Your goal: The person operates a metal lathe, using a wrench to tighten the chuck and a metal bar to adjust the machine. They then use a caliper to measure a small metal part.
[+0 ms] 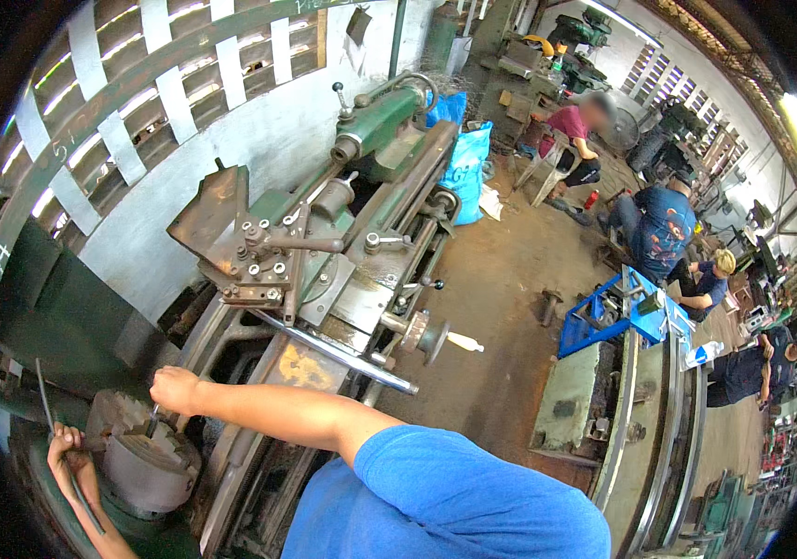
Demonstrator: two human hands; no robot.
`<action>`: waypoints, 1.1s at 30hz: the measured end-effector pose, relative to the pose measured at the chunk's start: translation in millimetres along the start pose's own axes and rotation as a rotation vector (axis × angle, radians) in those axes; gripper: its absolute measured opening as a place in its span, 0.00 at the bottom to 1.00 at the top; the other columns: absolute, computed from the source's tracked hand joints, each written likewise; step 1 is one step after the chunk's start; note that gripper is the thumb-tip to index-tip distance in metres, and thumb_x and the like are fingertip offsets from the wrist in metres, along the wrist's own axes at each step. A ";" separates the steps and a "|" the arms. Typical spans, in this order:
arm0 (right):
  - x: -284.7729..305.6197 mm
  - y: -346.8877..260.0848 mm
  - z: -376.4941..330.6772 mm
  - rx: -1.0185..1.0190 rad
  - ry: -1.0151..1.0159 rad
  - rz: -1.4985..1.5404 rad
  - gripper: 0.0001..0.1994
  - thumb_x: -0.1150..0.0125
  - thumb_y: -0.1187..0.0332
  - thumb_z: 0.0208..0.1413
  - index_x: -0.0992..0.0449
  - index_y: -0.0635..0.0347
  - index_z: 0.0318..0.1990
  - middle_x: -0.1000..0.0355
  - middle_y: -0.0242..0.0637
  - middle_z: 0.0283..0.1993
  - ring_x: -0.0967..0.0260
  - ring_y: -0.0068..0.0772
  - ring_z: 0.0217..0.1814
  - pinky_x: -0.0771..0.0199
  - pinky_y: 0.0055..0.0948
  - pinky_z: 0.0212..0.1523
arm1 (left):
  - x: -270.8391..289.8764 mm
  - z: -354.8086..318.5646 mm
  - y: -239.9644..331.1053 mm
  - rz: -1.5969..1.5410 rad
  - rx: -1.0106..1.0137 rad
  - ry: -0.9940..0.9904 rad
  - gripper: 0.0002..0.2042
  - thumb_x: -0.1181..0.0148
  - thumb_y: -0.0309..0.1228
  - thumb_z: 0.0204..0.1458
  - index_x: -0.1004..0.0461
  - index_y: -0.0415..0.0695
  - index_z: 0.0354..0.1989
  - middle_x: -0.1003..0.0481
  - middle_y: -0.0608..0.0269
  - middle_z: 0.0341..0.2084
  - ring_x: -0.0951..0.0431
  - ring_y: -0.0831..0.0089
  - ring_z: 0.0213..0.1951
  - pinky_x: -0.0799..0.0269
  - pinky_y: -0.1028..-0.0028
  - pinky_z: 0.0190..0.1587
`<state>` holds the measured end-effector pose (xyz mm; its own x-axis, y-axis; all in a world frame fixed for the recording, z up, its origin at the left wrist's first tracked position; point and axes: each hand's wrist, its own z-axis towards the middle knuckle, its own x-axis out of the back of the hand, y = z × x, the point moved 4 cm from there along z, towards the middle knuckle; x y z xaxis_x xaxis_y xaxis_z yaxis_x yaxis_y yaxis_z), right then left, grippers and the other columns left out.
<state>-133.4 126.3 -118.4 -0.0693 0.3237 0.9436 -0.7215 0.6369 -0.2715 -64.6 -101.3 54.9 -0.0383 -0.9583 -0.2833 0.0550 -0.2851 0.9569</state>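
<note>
At the lower left is a lathe chuck (149, 470), a heavy grey cylinder with stepped jaws. My right hand (177, 390) reaches across to it, its fingers closed round the upper part of a short metal rod (153, 421). The rod's lower end goes down among the jaws, where its tip is hidden. Left of the chuck, my left hand (68, 452) is closed round a long, thin, dark rod (45, 396). That rod sticks out above the fingers and runs down along the wrist.
The lathe's tool post (263, 247), handwheel (428, 337) and green tailstock (380, 126) extend beyond my right arm. Blue sacks (466, 172) lie by its far end. Rightward stand a blue tool tray (594, 321) and another machine bed (636, 438). Several people sit or stand farther off.
</note>
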 end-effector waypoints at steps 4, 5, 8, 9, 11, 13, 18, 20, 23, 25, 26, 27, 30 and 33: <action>6.8 3.6 -0.1 0.004 0.200 0.093 0.03 0.34 0.72 0.41 0.18 0.59 0.25 0.20 0.43 0.32 0.21 0.47 0.43 0.21 0.41 0.45 | -2.0 -2.2 0.6 -0.023 -0.006 0.048 0.09 0.42 0.24 0.52 0.36 0.42 0.38 0.39 0.68 0.26 0.38 0.73 0.33 0.41 0.71 0.48; 10.5 1.9 -0.9 0.053 0.291 0.066 0.03 0.33 0.71 0.41 0.18 0.59 0.25 0.20 0.44 0.32 0.21 0.48 0.42 0.21 0.42 0.44 | -2.6 -1.9 0.4 -0.025 -0.007 0.035 0.09 0.42 0.23 0.51 0.36 0.42 0.38 0.39 0.68 0.27 0.38 0.73 0.33 0.41 0.71 0.48; 8.1 -0.7 2.7 0.109 0.211 0.056 0.04 0.33 0.70 0.42 0.18 0.59 0.25 0.19 0.44 0.32 0.20 0.47 0.42 0.21 0.42 0.45 | -3.0 -0.7 -1.6 -0.034 0.007 -0.023 0.09 0.43 0.23 0.51 0.37 0.43 0.38 0.39 0.67 0.27 0.38 0.72 0.33 0.41 0.71 0.48; 6.0 -2.3 5.6 0.126 0.150 0.081 0.04 0.33 0.69 0.42 0.17 0.58 0.25 0.19 0.43 0.32 0.20 0.46 0.43 0.21 0.42 0.45 | -2.7 -0.5 -1.5 -0.031 0.017 -0.044 0.09 0.43 0.23 0.51 0.37 0.43 0.38 0.39 0.67 0.27 0.38 0.72 0.33 0.41 0.71 0.48; 3.8 -4.9 11.0 0.162 0.079 0.103 0.06 0.29 0.68 0.39 0.16 0.58 0.26 0.19 0.45 0.30 0.19 0.47 0.37 0.18 0.41 0.39 | -0.4 -1.1 -0.9 -0.064 0.008 -0.024 0.09 0.44 0.23 0.52 0.37 0.43 0.38 0.38 0.68 0.27 0.38 0.72 0.32 0.41 0.73 0.47; 2.6 -4.3 15.2 0.111 0.078 0.108 0.05 0.31 0.68 0.42 0.16 0.58 0.27 0.19 0.45 0.31 0.19 0.48 0.37 0.17 0.43 0.40 | -1.1 -2.2 -0.4 -0.108 -0.017 -0.049 0.08 0.44 0.25 0.53 0.36 0.43 0.38 0.38 0.69 0.26 0.38 0.73 0.32 0.41 0.74 0.46; 0.1 -3.6 17.8 0.121 0.047 0.125 0.09 0.34 0.64 0.48 0.17 0.61 0.26 0.20 0.48 0.31 0.19 0.51 0.38 0.18 0.44 0.40 | -2.1 -2.1 -2.7 -0.075 -0.027 -0.045 0.09 0.44 0.25 0.51 0.36 0.43 0.38 0.38 0.68 0.25 0.38 0.73 0.32 0.41 0.73 0.46; 2.7 -3.3 17.1 0.117 0.076 0.150 0.10 0.34 0.63 0.49 0.17 0.61 0.27 0.20 0.48 0.31 0.19 0.51 0.39 0.18 0.45 0.41 | -1.3 0.1 -2.4 -0.070 -0.025 -0.053 0.09 0.45 0.24 0.50 0.37 0.43 0.38 0.38 0.68 0.25 0.38 0.74 0.31 0.41 0.73 0.46; 5.4 -4.3 17.2 0.121 0.112 0.180 0.10 0.33 0.62 0.50 0.16 0.61 0.29 0.20 0.48 0.32 0.19 0.51 0.41 0.18 0.45 0.42 | 0.8 1.8 -1.8 -0.089 0.004 -0.101 0.09 0.46 0.22 0.49 0.37 0.43 0.38 0.39 0.69 0.25 0.39 0.74 0.31 0.41 0.72 0.47; 3.9 -3.4 18.0 0.123 0.096 0.194 0.11 0.32 0.62 0.49 0.16 0.61 0.30 0.20 0.48 0.32 0.19 0.52 0.41 0.18 0.45 0.43 | 3.1 1.0 -1.4 -0.112 0.016 -0.101 0.10 0.47 0.21 0.48 0.37 0.43 0.37 0.39 0.68 0.25 0.39 0.73 0.32 0.41 0.73 0.47; 2.3 -2.8 18.8 0.126 0.071 0.194 0.11 0.32 0.62 0.49 0.16 0.62 0.30 0.20 0.49 0.32 0.19 0.52 0.41 0.18 0.45 0.43 | 4.4 -0.2 -1.6 -0.111 0.014 -0.077 0.09 0.46 0.22 0.49 0.36 0.43 0.38 0.38 0.68 0.25 0.38 0.73 0.32 0.41 0.72 0.47; 1.8 -1.0 19.8 0.129 0.066 0.202 0.11 0.32 0.62 0.49 0.16 0.62 0.31 0.20 0.49 0.32 0.19 0.52 0.41 0.18 0.45 0.43 | 5.2 -0.9 -1.4 -0.111 -0.001 -0.045 0.09 0.46 0.22 0.50 0.36 0.43 0.39 0.38 0.68 0.25 0.38 0.73 0.32 0.40 0.72 0.46; 2.3 0.5 22.5 0.157 0.064 0.185 0.11 0.31 0.62 0.48 0.17 0.63 0.31 0.20 0.49 0.32 0.19 0.52 0.41 0.18 0.44 0.43 | -3.6 -4.9 -3.9 -0.093 -0.055 -0.071 0.09 0.45 0.23 0.52 0.36 0.43 0.40 0.38 0.68 0.25 0.38 0.72 0.32 0.40 0.71 0.46; 6.0 -2.0 21.5 0.121 0.032 0.158 0.10 0.31 0.63 0.48 0.17 0.62 0.31 0.19 0.48 0.33 0.19 0.50 0.40 0.18 0.44 0.42 | -11.9 -5.1 -9.4 -0.045 -0.148 0.179 0.05 0.46 0.24 0.51 0.36 0.45 0.33 0.40 0.69 0.24 0.40 0.74 0.30 0.41 0.74 0.44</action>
<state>-147.1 111.9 -108.2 -0.1676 0.4360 0.8842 -0.7810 0.4886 -0.3890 -59.6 -87.3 49.0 0.1330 -0.9292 -0.3447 0.2032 -0.3148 0.9271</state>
